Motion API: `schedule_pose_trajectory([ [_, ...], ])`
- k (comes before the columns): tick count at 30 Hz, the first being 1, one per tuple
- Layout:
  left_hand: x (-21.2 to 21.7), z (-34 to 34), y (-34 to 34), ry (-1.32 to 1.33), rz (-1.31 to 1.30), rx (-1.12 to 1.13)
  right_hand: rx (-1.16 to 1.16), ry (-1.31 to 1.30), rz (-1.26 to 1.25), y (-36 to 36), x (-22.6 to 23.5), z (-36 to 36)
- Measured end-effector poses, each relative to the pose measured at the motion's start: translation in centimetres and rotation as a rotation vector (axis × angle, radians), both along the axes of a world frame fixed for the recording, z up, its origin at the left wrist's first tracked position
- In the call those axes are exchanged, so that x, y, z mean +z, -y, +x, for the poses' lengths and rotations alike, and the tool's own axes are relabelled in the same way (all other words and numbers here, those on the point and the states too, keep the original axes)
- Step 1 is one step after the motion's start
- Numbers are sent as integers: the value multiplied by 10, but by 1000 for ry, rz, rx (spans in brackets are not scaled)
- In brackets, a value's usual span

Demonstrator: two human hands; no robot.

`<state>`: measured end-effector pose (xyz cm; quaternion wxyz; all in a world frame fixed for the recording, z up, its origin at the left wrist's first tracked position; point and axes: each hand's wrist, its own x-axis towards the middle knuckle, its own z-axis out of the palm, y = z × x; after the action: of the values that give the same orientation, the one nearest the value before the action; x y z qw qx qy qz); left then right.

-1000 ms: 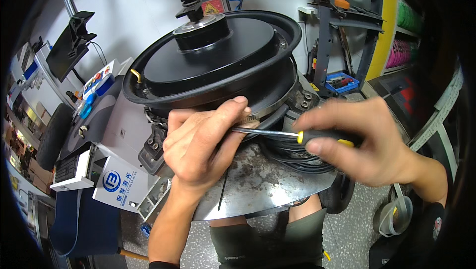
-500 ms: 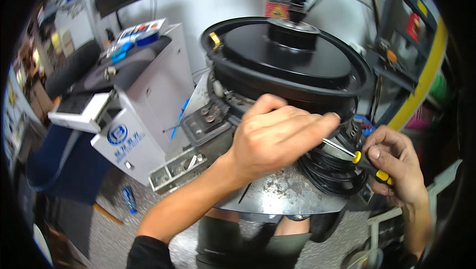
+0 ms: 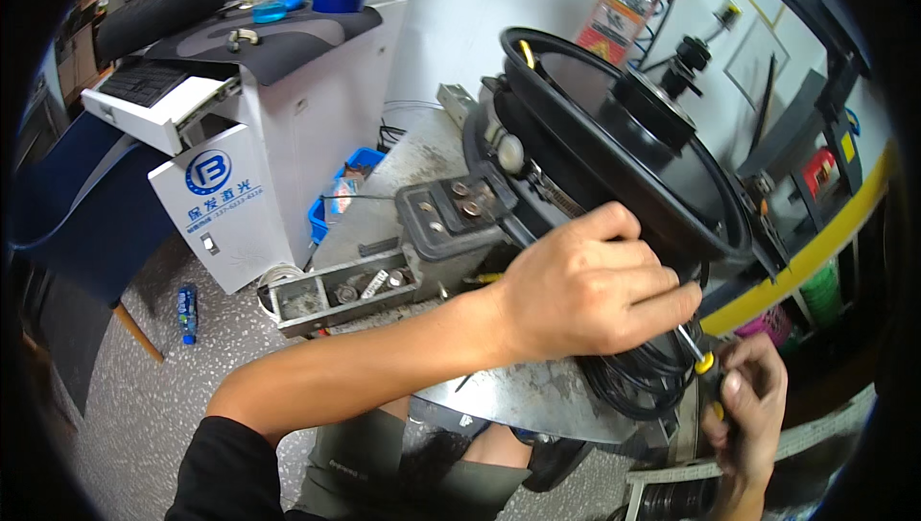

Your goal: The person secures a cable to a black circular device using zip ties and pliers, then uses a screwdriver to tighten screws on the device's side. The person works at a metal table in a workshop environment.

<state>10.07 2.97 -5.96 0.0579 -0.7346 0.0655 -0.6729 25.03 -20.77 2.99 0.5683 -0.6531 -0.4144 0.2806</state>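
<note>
My left hand reaches across the front of a large black wheel rim, fingers curled just below its edge. What its fingertips grip is hidden from this view. In my right hand is a screwdriver with a yellow and black handle, its metal shaft pointing up toward the left fingertips. The tip is out of sight behind those fingers. The rim leans with its hub and shaft facing up and right. A coil of black cable hangs below my left hand, over a worn metal plate.
A metal parts tray with loose hardware lies left of my forearm, beside a black pedal-like block. Further left stand a white cabinet and a blue chair. A bottle lies on the floor. Yellow framing curves at right.
The view has turned, so the rim now appears more tilted and further right. My left hand stays by the rim's lower edge; the right hand still holds the screwdriver, its handle now more upright.
</note>
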Motion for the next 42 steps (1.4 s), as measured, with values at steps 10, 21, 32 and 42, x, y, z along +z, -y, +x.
schedule_pose_trajectory([
  [10, 9, -8, 2, -127, -39, 0, 157, 1705, 450, -22, -17, 37],
  [21, 15, -11, 7, -189, -9, 111, 66, 1836, 724, -21, -29, 52],
  [32, 11, -15, 2, -231, -35, 119, 401, 418, 248, -4, -16, 44],
  [42, 7, -10, -1, -140, -42, 0, 16, 1085, 468, 6, -54, 51],
])
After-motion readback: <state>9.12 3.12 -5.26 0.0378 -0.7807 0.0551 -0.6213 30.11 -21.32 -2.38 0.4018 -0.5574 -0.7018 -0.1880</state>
